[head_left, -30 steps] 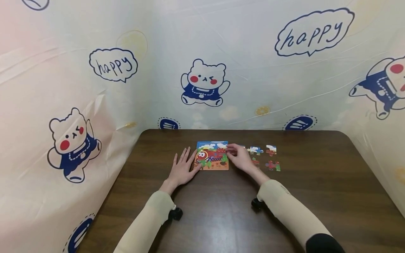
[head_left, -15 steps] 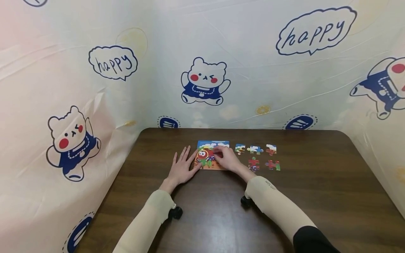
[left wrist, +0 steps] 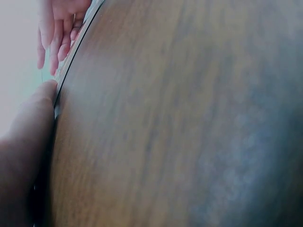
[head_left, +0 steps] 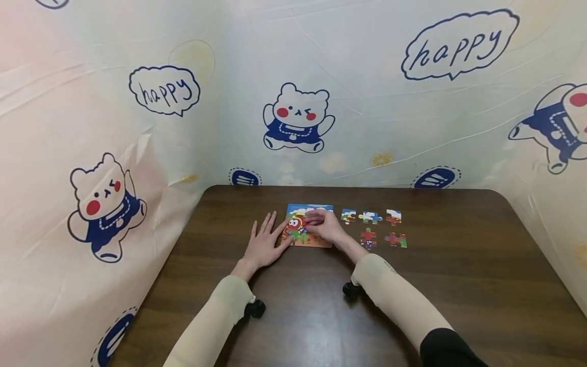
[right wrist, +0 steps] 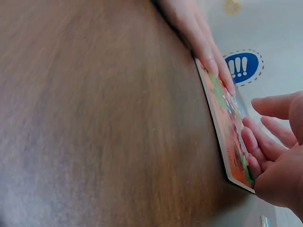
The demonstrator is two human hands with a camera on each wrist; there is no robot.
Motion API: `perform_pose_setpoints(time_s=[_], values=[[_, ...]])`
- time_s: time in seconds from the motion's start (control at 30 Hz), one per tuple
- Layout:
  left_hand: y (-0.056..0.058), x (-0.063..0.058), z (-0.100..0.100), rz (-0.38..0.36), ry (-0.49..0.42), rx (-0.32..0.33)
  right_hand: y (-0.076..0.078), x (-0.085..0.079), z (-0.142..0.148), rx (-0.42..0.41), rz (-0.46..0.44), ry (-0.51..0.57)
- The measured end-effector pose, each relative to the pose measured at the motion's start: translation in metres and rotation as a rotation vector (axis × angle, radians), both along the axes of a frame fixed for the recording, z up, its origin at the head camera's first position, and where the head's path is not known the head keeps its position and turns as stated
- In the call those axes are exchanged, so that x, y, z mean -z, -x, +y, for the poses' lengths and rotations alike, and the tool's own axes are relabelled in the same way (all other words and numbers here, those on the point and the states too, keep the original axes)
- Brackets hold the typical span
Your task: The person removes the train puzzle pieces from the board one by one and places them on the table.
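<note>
Puzzle board [head_left: 319, 243] is touched by the left hand [head_left: 263, 250], fingers spread; it's kinda half-covered by the right hand [head_left: 327, 226], thumb and fingers apart. Five loose pieces [head_left: 370, 217] are laid alongside.

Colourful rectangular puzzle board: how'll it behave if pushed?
The puzzle board likely stays stiff: its edge runs straight. Lying flat and thin, it should slide rather than tip. The left hand, touching its left side, may resist that.
</note>
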State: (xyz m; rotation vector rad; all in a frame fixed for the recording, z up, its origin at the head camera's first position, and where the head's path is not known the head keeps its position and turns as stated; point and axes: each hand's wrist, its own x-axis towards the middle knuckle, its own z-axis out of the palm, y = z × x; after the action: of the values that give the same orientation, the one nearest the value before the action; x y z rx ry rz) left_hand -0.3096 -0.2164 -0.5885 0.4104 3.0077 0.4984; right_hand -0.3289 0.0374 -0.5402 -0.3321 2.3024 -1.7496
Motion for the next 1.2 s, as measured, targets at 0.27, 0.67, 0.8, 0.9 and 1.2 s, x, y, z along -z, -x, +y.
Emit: perform_pose_setpoints(time_s=[0.27, 0.67, 0.8, 0.9, 1.2], values=[[0.001, 0.0, 0.001, -0.001, 0.0, -0.003, 0.002, -0.001, 0.001, 0.024, -0.065, 0.043], [-0.005, 0.0, 0.002, 0.008, -0.029, 0.001, -0.003, 0.009, -0.013, 0.074, -0.038, 0.071], [-0.003, -0.001, 0.002, -0.004, -0.016, -0.009, -0.004, 0.009, -0.014, 0.112, -0.035, 0.082], [-0.002, -0.001, 0.002, -0.004, -0.008, -0.01, -0.002, 0.009, -0.014, 0.113, -0.046, 0.077], [-0.002, -0.002, 0.001, -0.009, -0.006, 0.006, 0.0, 0.012, -0.021, 0.11, 0.033, 0.027]])
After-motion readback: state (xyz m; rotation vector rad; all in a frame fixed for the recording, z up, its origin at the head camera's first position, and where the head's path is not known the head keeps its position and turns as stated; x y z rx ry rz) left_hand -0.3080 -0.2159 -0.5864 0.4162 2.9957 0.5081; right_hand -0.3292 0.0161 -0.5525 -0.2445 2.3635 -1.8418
